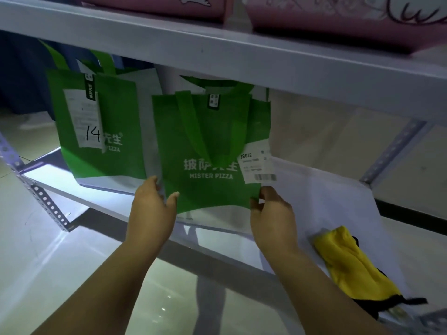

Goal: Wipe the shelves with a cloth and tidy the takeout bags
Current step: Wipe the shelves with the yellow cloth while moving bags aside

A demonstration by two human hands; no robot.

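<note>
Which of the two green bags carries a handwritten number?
The left green bag: its slip reads 14. The other bag bears only a printed barcode label.

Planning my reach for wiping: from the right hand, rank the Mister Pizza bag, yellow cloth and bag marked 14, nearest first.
1. Mister Pizza bag: pinched by the right hand.
2. yellow cloth: on the shelf, right.
3. bag marked 14: far left.
</note>
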